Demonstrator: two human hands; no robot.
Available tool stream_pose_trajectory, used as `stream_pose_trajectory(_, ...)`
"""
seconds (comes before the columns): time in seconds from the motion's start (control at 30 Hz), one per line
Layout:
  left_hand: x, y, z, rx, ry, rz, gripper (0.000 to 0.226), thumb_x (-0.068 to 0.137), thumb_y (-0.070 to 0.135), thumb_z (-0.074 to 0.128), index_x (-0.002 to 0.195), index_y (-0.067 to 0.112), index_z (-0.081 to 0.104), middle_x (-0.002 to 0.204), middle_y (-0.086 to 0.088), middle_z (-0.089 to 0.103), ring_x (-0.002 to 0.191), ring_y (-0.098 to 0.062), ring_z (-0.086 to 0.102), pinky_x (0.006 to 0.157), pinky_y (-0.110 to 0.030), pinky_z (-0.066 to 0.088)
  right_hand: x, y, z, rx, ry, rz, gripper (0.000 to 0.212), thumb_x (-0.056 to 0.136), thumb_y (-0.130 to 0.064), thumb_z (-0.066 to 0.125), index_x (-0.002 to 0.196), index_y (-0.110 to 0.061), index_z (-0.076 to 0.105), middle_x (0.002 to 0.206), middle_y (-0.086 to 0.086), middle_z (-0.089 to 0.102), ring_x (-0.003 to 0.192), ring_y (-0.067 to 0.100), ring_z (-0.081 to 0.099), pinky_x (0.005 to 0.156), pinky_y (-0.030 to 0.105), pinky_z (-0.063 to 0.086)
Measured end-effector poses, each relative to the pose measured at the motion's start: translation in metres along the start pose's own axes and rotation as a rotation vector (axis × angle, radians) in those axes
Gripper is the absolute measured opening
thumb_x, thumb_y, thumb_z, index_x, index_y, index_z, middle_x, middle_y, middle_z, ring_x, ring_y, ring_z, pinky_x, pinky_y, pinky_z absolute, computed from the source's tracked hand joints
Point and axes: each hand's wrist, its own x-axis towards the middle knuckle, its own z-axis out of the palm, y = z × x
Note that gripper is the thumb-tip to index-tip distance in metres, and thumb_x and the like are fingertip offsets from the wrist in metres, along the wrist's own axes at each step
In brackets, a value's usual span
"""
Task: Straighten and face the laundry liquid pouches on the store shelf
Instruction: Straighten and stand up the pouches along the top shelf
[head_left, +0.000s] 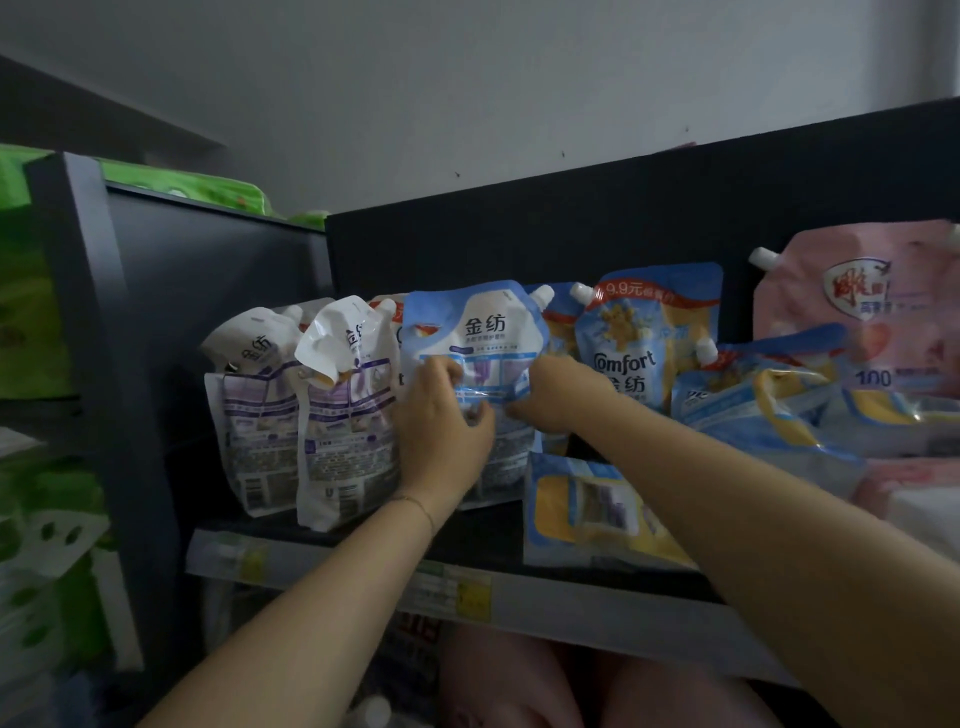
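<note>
Retail shop, household-cleaning aisle. Dark shelf (483, 535) with a pale label rail (597, 603) along its front lip carrying printed price tags (470, 595). Stock stands in repeated facings of spouted refill pouches: white-and-purple pouches (260, 415), a blue pouch (478, 332), a Comfort pouch (649, 338) printed with a 9.9-yuan offer, and a pink pouch (857, 312). The neighbouring bay to the left holds stacked green wrapped packs (31, 322), with more lying on top of the unit.
</note>
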Motion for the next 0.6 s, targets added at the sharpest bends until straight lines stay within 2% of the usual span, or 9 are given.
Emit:
stream_pose_trajectory(0.07, -0.003, 0.01, -0.003, -0.149, -0.192, 0.034, 0.027, 0.083, 0.012, 0.065, 0.089, 0.021, 0.04, 0.077, 0.005, 0.048, 0.068, -0.011, 0.051, 0.061, -0.031, 0.045, -0.004, 0.006, -0.014, -0.033, -0.065, -0.067, 0.032, 0.088, -0.039, 0.059, 0.074, -0.011, 0.051, 0.075, 0.003, 0.053, 0.074, 0.022, 0.057, 0.063, 0.033, 0.047)
stream_pose_trajectory(0.17, -0.011, 0.034, -0.008, -0.116, -0.452, 0.259, 0.021, 0.088, 0.025, 0.061, 0.085, 0.023, 0.04, 0.067, 0.006, 0.049, 0.057, -0.008, 0.048, 0.053, -0.031, 0.043, -0.017, 0.015, -0.036, -0.115, -0.144, -0.161, 0.024, 0.089, -0.033, 0.058, 0.087, -0.01, 0.063, 0.091, 0.005, 0.063, 0.083, 0.02, 0.06, 0.071, 0.03, 0.047)
stream_pose_trajectory(0.23, -0.017, 0.051, -0.007, 0.065, -0.586, 0.423, 0.026, 0.086, 0.042, 0.059, 0.089, 0.025, 0.041, 0.07, 0.006, 0.052, 0.061, -0.013, 0.051, 0.058, -0.033, 0.045, -0.027, 0.025, -0.046, -0.142, -0.22, -0.195, 0.008, 0.086, -0.021, 0.061, 0.092, -0.017, 0.062, 0.1, 0.003, 0.064, 0.088, 0.018, 0.059, 0.078, 0.031, 0.049)
stream_pose_trajectory(0.3, -0.017, 0.066, -0.004, 0.172, -0.584, 0.516, 0.035, 0.084, 0.056, 0.056, 0.089, 0.024, 0.043, 0.074, 0.006, 0.053, 0.067, -0.015, 0.052, 0.066, -0.033, 0.043, -0.035, 0.033, -0.052, -0.203, -0.264, -0.194, 0.015, 0.086, -0.016, 0.06, 0.1, -0.016, 0.063, 0.103, 0.003, 0.064, 0.09, 0.019, 0.059, 0.083, 0.034, 0.05)
stream_pose_trajectory(0.37, -0.017, 0.081, -0.002, 0.143, -0.67, 0.487, 0.041, 0.082, 0.063, 0.056, 0.088, 0.023, 0.048, 0.079, 0.008, 0.052, 0.073, -0.013, 0.05, 0.071, -0.032, 0.037, -0.042, 0.045, -0.054, -0.288, -0.261, -0.184, 0.02, 0.086, -0.017, 0.058, 0.106, -0.016, 0.062, 0.103, 0.003, 0.063, 0.091, 0.021, 0.059, 0.085, 0.036, 0.05)
stream_pose_trajectory(0.43, -0.02, 0.093, 0.003, 0.14, -0.84, 0.452, 0.051, 0.077, 0.07, 0.057, 0.099, 0.024, 0.053, 0.091, 0.008, 0.057, 0.082, -0.013, 0.054, 0.074, -0.033, 0.042, -0.049, 0.058, -0.054, -0.314, -0.231, -0.191, 0.019, 0.087, -0.021, 0.06, 0.105, -0.018, 0.06, 0.098, -0.001, 0.059, 0.091, 0.02, 0.057, 0.083, 0.034, 0.049)
stream_pose_trajectory(0.5, -0.026, 0.103, 0.007, 0.249, -0.957, 0.534, 0.059, 0.076, 0.073, 0.055, 0.111, 0.025, 0.053, 0.108, 0.006, 0.056, 0.096, -0.016, 0.053, 0.082, -0.036, 0.041, -0.056, 0.072, -0.053, -0.248, -0.202, -0.177, 0.013, 0.09, -0.034, 0.059, 0.097, -0.023, 0.059, 0.089, -0.006, 0.054, 0.087, 0.017, 0.056, 0.079, 0.031, 0.048)
stream_pose_trajectory(0.6, -0.041, 0.11, 0.014, 0.314, -0.968, 0.655, 0.063, 0.078, 0.073, 0.051, 0.118, 0.025, 0.045, 0.122, 0.002, 0.047, 0.11, -0.02, 0.043, 0.093, -0.045, 0.035, -0.062, 0.087, -0.049, -0.162, -0.145, -0.175, 0.019, 0.091, -0.047, 0.055, 0.083, -0.03, 0.054, 0.083, -0.007, 0.055, 0.079, 0.014, 0.056, 0.075, 0.032, 0.05)
